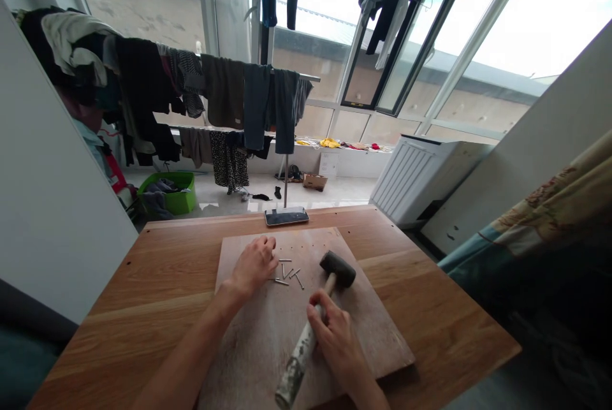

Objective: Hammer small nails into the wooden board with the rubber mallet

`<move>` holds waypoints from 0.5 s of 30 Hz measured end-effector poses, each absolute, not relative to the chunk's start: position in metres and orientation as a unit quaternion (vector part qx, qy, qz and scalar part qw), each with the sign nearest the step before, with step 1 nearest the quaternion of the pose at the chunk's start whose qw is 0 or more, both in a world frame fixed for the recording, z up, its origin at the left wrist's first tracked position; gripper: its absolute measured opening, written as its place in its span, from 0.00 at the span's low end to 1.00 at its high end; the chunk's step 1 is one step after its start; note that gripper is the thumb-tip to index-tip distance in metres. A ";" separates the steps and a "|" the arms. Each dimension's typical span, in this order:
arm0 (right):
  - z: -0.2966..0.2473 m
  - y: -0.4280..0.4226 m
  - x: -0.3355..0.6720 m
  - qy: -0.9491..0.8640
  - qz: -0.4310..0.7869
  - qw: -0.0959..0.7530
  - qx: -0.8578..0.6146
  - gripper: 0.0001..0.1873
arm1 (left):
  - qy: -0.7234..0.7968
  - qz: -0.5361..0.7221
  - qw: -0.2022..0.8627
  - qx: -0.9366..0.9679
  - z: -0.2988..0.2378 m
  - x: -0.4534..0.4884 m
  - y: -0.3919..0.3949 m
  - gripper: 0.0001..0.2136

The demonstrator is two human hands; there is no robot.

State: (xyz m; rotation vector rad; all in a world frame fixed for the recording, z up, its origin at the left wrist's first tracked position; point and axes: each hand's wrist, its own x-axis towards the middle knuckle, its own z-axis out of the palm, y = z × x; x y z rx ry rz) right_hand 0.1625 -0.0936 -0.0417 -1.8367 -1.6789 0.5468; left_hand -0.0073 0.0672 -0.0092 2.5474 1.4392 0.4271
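My right hand (332, 327) is wrapped around the pale, paint-worn handle of a mallet (339, 269), whose black head hangs over the right part of a wooden board (261, 346). Toward the board's far left, my left hand (255, 261) has its fingers curled together and pointing down; whatever is between the fingertips is hidden. Several loose silver nails (297, 278) lie scattered on the board just right of my left hand. A row of small dark dots runs along the board near its far edge.
The board lies on a wood-grain table (421, 289). At the table's far edge rests a phone (286, 216). Beyond stand a clothes rack hung with laundry (222, 91), a green basket (184, 201) and a white ribbed cabinet-like unit (406, 171). A curtain (540, 206) hangs at right.
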 end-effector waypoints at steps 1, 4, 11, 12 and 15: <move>-0.042 -0.094 0.164 -0.594 0.256 0.317 -0.694 0.14 | 0.483 0.145 0.096 0.858 -0.008 -0.009 0.069 0.05; -0.036 -0.095 0.170 -0.457 0.404 0.406 -0.680 0.16 | 0.484 0.132 0.090 0.860 -0.004 -0.014 0.072 0.08; -0.018 -0.085 0.187 -0.505 0.307 0.350 -0.727 0.28 | 0.441 0.084 0.031 0.893 0.000 -0.017 0.070 0.11; -0.017 -0.083 0.190 -0.533 0.267 0.320 -0.736 0.29 | 0.430 0.078 0.034 0.899 0.000 -0.015 0.070 0.11; -0.015 -0.075 0.193 -0.609 0.151 0.226 -0.745 0.33 | 0.401 0.071 0.026 0.913 -0.001 -0.012 0.068 0.10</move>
